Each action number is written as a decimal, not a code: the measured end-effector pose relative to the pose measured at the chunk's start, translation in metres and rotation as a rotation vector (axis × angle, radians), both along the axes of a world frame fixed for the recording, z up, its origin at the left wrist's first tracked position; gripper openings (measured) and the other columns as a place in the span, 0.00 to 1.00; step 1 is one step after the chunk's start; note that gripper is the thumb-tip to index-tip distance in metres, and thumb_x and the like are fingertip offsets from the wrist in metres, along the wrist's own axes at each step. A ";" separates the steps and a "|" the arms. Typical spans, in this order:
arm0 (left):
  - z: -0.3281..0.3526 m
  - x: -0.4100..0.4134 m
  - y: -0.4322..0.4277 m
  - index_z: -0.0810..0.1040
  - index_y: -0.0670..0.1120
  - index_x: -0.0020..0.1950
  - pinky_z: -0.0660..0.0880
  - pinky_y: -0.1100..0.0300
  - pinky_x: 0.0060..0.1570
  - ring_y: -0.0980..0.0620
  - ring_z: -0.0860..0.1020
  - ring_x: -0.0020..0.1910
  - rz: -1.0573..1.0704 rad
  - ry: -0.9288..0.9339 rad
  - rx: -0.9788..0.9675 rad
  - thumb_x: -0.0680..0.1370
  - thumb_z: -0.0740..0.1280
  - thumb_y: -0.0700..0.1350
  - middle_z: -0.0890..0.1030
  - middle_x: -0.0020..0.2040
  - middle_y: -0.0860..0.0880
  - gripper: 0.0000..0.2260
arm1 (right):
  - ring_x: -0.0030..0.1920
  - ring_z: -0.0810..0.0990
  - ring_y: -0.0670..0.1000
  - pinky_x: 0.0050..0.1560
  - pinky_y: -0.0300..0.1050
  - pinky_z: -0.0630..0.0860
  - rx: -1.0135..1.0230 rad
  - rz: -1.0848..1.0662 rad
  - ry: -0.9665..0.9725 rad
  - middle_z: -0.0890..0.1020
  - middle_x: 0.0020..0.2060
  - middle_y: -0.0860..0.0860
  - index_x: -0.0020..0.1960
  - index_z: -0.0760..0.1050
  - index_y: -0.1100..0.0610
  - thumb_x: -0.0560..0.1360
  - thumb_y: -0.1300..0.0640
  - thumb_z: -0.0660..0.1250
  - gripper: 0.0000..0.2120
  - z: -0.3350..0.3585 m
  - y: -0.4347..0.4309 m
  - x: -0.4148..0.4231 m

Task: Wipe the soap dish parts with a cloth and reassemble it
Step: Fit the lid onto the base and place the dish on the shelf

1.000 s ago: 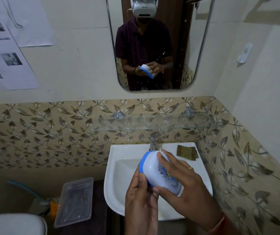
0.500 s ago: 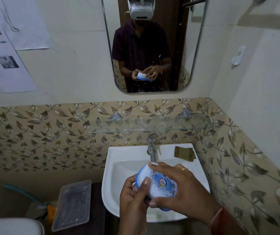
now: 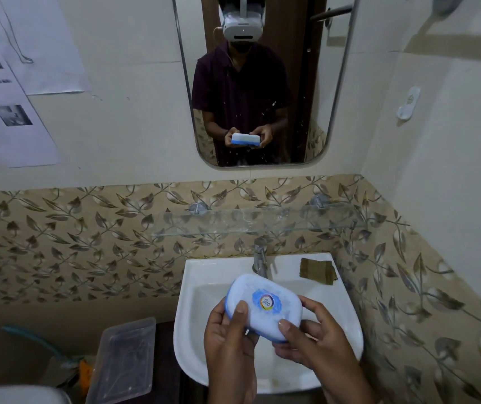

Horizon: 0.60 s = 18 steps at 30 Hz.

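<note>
Dish (image 3: 264, 306) closed, white lid up over blue base, held level in lower centre of frame above the basin (image 3: 192, 322). Round logo sticker at centre of lid. Left hand (image 3: 227, 342) grips the dish's near-left end: thumb lies on the lid top, fingers curl under the base. Right hand (image 3: 315, 342) grips the near-right end the same way: thumb tip presses on the lid's near edge, fingers wrap beneath and around the right side. Both hands are closed around the dish, which sits between them, far edge free. Tap (image 3: 260, 258) stands just behind the dish. Folded brown cloth (image 3: 318, 272) lies on the basin's rear right ledge, apart from both hands. Clear plastic box (image 3: 124, 361) sits lower left of the basin. Mirror (image 3: 262, 83) in upper centre reflects the person holding the dish.
</note>
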<state>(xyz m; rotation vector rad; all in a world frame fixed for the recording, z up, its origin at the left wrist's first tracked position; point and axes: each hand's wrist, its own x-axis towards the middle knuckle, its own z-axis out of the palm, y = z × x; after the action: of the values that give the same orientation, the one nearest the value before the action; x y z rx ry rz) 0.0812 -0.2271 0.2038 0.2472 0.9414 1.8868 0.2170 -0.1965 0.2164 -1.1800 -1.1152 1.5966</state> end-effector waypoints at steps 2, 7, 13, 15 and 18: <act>-0.003 0.002 0.004 0.74 0.36 0.64 0.84 0.53 0.40 0.37 0.82 0.56 -0.025 0.020 -0.022 0.73 0.75 0.36 0.82 0.60 0.34 0.22 | 0.42 0.86 0.62 0.44 0.57 0.83 0.003 -0.079 0.017 0.86 0.41 0.61 0.57 0.75 0.52 0.69 0.65 0.76 0.20 -0.002 0.004 0.000; -0.010 -0.011 0.024 0.81 0.50 0.59 0.82 0.57 0.44 0.49 0.86 0.49 -0.012 0.397 -0.152 0.64 0.81 0.48 0.84 0.59 0.43 0.24 | 0.41 0.87 0.58 0.42 0.55 0.83 0.126 -0.150 -0.020 0.86 0.42 0.60 0.55 0.78 0.55 0.67 0.62 0.78 0.18 0.004 0.032 0.008; 0.004 -0.046 0.078 0.82 0.46 0.61 0.80 0.65 0.44 0.51 0.85 0.53 -0.098 0.807 -0.122 0.71 0.79 0.41 0.84 0.57 0.47 0.19 | 0.43 0.87 0.48 0.43 0.41 0.82 0.306 -0.066 -0.216 0.83 0.54 0.48 0.60 0.79 0.56 0.66 0.62 0.80 0.24 0.011 0.102 0.000; 0.011 -0.061 0.109 0.83 0.44 0.59 0.81 0.65 0.44 0.50 0.86 0.50 -0.090 0.903 -0.146 0.71 0.78 0.40 0.87 0.53 0.46 0.16 | 0.43 0.87 0.47 0.44 0.40 0.81 0.344 0.014 -0.301 0.84 0.54 0.50 0.62 0.79 0.56 0.63 0.63 0.81 0.28 0.011 0.138 -0.008; 0.018 -0.080 0.155 0.84 0.43 0.56 0.82 0.62 0.47 0.51 0.86 0.48 -0.072 1.073 -0.178 0.72 0.78 0.42 0.88 0.50 0.46 0.13 | 0.44 0.86 0.46 0.47 0.42 0.83 0.418 0.060 -0.438 0.86 0.51 0.52 0.60 0.80 0.57 0.62 0.63 0.82 0.28 0.013 0.189 -0.022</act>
<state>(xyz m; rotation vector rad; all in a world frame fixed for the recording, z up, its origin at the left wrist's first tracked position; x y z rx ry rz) 0.0015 -0.0722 0.2220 1.2354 1.7445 1.5267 0.1946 -0.0078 0.2291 -1.2417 -1.6829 1.0894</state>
